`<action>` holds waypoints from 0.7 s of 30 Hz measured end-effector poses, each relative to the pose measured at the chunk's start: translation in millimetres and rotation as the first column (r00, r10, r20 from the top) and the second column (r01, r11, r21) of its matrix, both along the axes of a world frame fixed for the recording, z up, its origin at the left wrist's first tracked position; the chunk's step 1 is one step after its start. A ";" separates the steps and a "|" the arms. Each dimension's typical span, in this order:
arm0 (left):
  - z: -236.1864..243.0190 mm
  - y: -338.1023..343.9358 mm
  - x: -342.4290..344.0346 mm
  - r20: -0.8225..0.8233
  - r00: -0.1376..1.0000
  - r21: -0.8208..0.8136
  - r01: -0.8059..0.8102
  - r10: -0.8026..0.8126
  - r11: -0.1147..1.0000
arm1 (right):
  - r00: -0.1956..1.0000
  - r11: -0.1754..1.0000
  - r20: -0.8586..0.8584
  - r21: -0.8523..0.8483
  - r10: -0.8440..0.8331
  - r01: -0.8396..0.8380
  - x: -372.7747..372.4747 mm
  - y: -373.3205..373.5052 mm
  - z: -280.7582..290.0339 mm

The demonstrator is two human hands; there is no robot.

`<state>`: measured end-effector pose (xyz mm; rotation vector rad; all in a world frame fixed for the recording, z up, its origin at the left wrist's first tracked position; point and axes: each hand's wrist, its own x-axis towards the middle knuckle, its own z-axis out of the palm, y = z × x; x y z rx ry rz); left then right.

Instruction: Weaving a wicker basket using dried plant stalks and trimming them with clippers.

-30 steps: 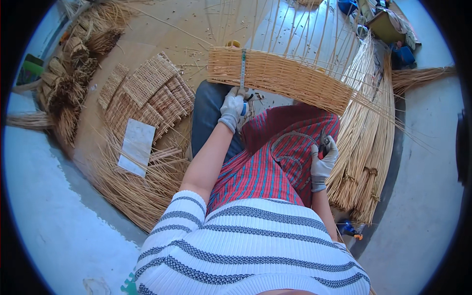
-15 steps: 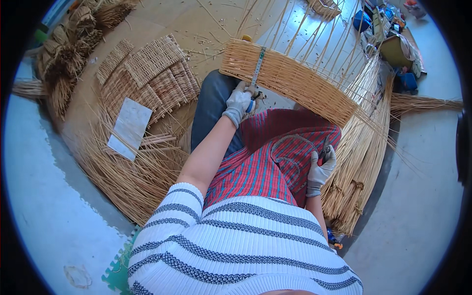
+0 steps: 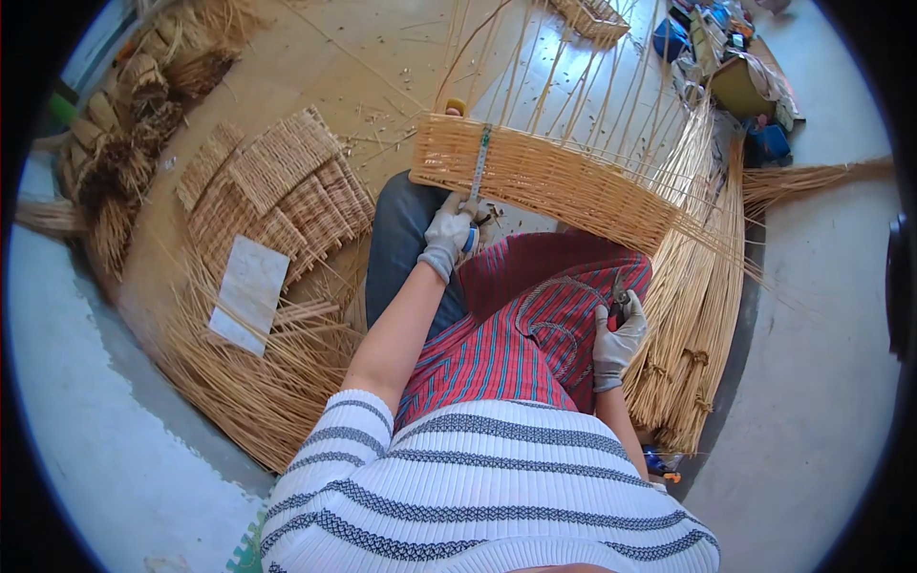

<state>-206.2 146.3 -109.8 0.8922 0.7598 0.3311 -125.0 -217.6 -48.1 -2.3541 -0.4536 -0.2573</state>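
My left hand [image 3: 446, 235], in a grey-white work glove, is closed round a tape measure [image 3: 471, 239] with a blue case. Its pulled-out blade [image 3: 480, 164] lies up across the left part of a woven wicker panel [image 3: 549, 180]. Long unwoven canes [image 3: 564, 81] stick out from the panel's far edge. The panel rests across my lap, its left end over my jeans-clad knee [image 3: 390, 224]. My right hand [image 3: 619, 346], also gloved, grips pruning shears [image 3: 618, 304] with dark jaws and reddish handles, above the red checked cloth [image 3: 487, 353] on my lap.
Woven mats [image 3: 277, 181] lie stacked on the left, with a pale sheet [image 3: 250, 296] and loose canes [image 3: 248, 382] nearer. Long cane bundles [image 3: 683, 334] stretch along my right. A wicker basket [image 3: 594, 19] stands far ahead; mixed clutter [image 3: 740, 76] sits at the far right.
The whole view has shifted slightly as my head moved. The shears' jaws show more plainly above my right hand. The tape blade still lies across the wicker panel.
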 end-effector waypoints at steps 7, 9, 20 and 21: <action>10.1 0.5 -1.9 -0.026 0.998 0.069 0.059 -0.057 0.996 | 0.997 0.997 0.074 0.072 -0.015 0.010 -6.4 11.0 11.4; 19.1 -4.9 -5.5 -0.036 0.994 0.140 0.105 -0.101 0.985 | 0.984 1.000 0.181 -0.004 0.004 -0.003 -9.5 14.4 18.2; 90.3 53.5 19.0 0.492 0.870 0.282 -0.121 -0.035 0.952 | 0.588 0.652 0.281 -0.333 0.758 -0.681 65.1 143.0 101.8; 101.3 78.9 25.9 0.443 0.897 0.222 -0.101 -0.008 0.970 | 0.451 0.532 0.284 -0.434 0.846 -0.727 79.3 167.9 110.0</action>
